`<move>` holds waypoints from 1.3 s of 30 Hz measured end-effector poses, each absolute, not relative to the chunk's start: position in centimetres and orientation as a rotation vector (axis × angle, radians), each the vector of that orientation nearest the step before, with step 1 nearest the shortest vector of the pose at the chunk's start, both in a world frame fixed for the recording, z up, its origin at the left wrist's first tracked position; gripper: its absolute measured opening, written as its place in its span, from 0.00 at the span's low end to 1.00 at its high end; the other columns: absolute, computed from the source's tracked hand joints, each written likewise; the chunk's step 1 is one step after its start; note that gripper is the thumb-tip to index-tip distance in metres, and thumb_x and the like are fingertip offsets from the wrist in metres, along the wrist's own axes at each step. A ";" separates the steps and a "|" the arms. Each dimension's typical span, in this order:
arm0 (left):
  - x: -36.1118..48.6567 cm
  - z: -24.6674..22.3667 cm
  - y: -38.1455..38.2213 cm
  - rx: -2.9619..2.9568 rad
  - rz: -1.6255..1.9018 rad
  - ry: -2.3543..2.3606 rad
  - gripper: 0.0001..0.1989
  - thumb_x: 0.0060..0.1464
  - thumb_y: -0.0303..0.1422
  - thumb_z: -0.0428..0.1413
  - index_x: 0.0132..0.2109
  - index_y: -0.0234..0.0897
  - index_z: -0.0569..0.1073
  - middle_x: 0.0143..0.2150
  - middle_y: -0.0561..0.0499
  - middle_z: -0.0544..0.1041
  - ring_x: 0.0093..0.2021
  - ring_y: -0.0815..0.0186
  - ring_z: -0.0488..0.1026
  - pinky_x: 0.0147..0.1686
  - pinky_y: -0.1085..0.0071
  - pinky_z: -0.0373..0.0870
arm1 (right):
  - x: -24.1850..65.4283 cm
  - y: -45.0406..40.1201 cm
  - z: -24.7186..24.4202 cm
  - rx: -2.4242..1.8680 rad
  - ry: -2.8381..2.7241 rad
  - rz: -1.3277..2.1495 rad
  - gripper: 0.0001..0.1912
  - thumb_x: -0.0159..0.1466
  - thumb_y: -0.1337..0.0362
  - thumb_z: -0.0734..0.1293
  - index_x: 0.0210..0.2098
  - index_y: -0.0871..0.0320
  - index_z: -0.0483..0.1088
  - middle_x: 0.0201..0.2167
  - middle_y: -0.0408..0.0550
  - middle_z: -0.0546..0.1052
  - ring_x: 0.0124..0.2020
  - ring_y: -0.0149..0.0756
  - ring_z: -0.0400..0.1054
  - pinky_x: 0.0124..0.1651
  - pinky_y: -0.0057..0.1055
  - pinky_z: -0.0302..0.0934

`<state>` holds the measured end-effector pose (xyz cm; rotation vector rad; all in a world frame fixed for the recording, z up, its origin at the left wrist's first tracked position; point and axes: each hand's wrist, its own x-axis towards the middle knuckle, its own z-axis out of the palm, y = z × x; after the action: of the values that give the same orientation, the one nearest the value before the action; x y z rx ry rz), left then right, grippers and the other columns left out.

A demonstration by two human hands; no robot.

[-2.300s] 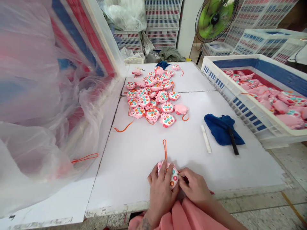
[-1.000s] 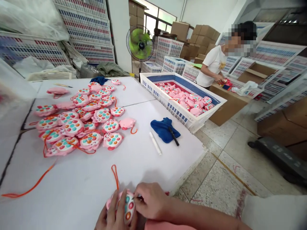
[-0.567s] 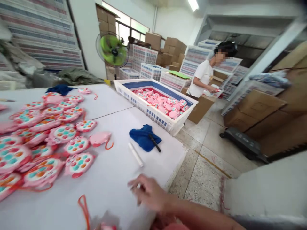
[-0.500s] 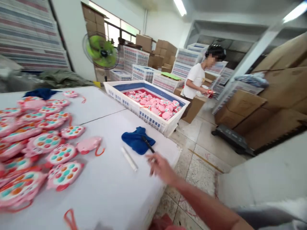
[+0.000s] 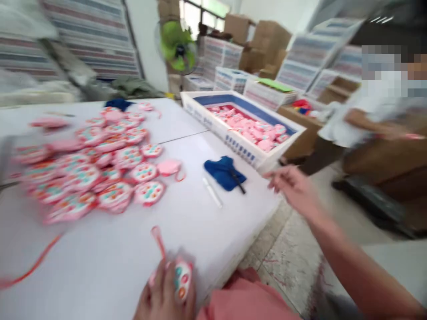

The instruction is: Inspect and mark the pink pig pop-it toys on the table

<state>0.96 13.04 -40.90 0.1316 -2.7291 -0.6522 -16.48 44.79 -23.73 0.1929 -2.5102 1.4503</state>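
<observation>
On my feed, my left hand (image 5: 163,298) clasps a pink toy (image 5: 183,276) on the near side of the table (image 5: 110,253), loop (image 5: 158,240) pointing away. My right hand (image 5: 293,187) hangs half-curled by the right edge; I can't tell whether it's pinching anything. Blue cloth (image 5: 218,172) nearby.

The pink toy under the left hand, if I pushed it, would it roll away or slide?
The pink toy would probably slide, since it looks broad and low. Its orange loop would likely flop about, being thin cord.
</observation>
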 end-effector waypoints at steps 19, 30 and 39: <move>2.1 -38.4 14.5 0.437 -0.476 -2.845 0.24 0.55 0.39 0.55 0.59 0.41 0.68 0.62 0.49 0.69 0.58 0.49 0.60 0.52 0.55 0.59 | -6.6 28.1 -36.8 1.133 -3.109 1.326 0.11 0.68 0.67 0.55 0.40 0.56 0.69 0.39 0.49 0.76 0.41 0.38 0.71 0.46 0.34 0.64; 2.2 -38.7 14.5 0.462 -0.546 -2.837 0.24 0.55 0.39 0.54 0.59 0.42 0.68 0.62 0.51 0.68 0.58 0.49 0.59 0.52 0.54 0.58 | -6.3 28.1 -37.1 1.215 -3.078 1.134 0.13 0.67 0.69 0.54 0.41 0.56 0.70 0.37 0.50 0.77 0.40 0.37 0.73 0.45 0.32 0.66; 2.1 -38.7 14.6 0.446 -0.488 -2.850 0.25 0.54 0.37 0.55 0.59 0.41 0.69 0.62 0.48 0.68 0.58 0.48 0.60 0.51 0.54 0.59 | -6.8 28.5 -36.7 1.221 -3.061 1.329 0.13 0.68 0.66 0.55 0.40 0.55 0.71 0.38 0.48 0.78 0.39 0.35 0.73 0.44 0.30 0.66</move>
<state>2.09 14.56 -38.72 0.4458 -2.8497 -0.4885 -6.84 28.48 -36.67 1.2210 -3.0609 1.3292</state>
